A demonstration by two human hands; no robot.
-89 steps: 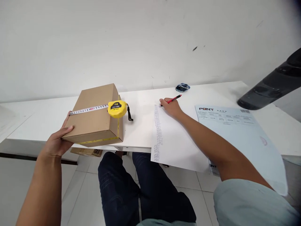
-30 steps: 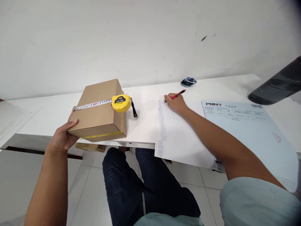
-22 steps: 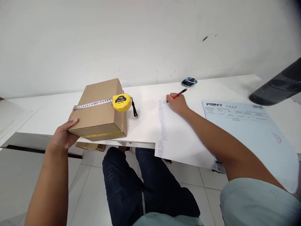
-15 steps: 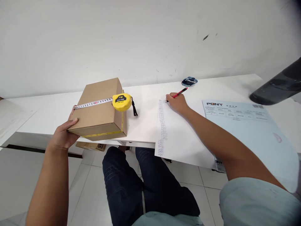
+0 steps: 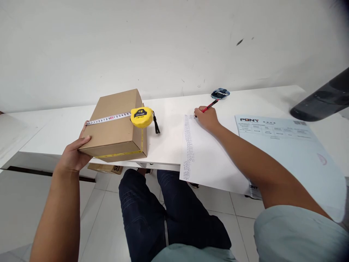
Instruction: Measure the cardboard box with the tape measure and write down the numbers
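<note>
Fingers (image 5: 197, 112) of right hand (image 5: 207, 118) pinch red pen (image 5: 210, 106); left hand (image 5: 74, 155) grips cardboard box (image 5: 109, 135), thumb spread from fingers.

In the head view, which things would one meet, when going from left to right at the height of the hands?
Left hand, cardboard box, yellow tape-measure case, black strap, right hand, printed PONY sheet.

A brown cardboard box (image 5: 114, 134) is sitting closed on the white desk (image 5: 169, 134), its near side jutting over the front edge, a yellow strip running along its sides. A yellow-and-black tape measure (image 5: 141, 117) is resting at its right edge, the numbered blade (image 5: 109, 118) stretching across the top, a black strap (image 5: 156, 125) dangling. A red-and-black ballpoint pen (image 5: 210, 105) is slanting tip-down at a white paper sheet (image 5: 212, 163), which is bearing dense handwriting down its left side and overhanging the desk.
</note>
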